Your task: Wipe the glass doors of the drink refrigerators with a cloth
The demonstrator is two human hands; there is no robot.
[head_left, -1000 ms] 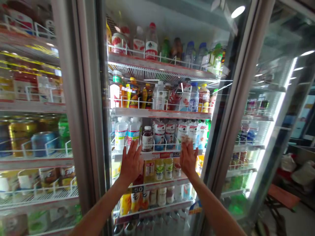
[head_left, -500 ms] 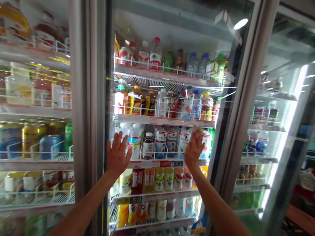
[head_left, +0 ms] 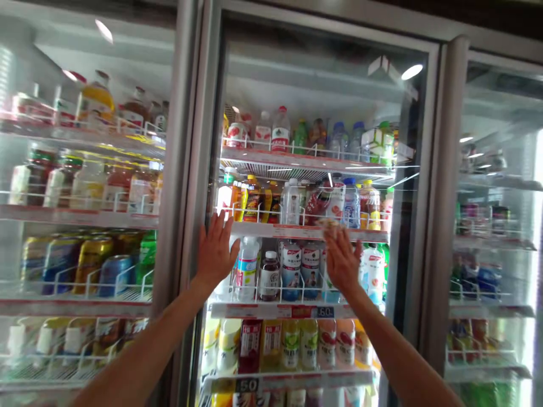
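A glass cooler door [head_left: 322,62] in a metal frame stands in front of me, with drinks on shelves behind it. My left hand [head_left: 216,251] is open, fingers spread, palm towards the left side of the glass close to the frame. Toward the right side, my right hand [head_left: 341,257] holds a small, pale, crumpled cloth [head_left: 328,226] under its fingertips, against the glass. The cloth is blurred and mostly covered by the fingers; it could be a tissue.
Bottles [head_left: 280,130] line the shelves behind the pane. Another cooler door section with cans [head_left: 91,257] is at the left, beyond a metal post [head_left: 180,152]. To the right is a further glass door [head_left: 500,130]. Ceiling lights reflect in the glass.
My view has tilted up and turned left, so more of the door's top frame shows. My right hand with the cloth has shifted across the glass, its fingers now tilted leftward. The left hand remains spread.
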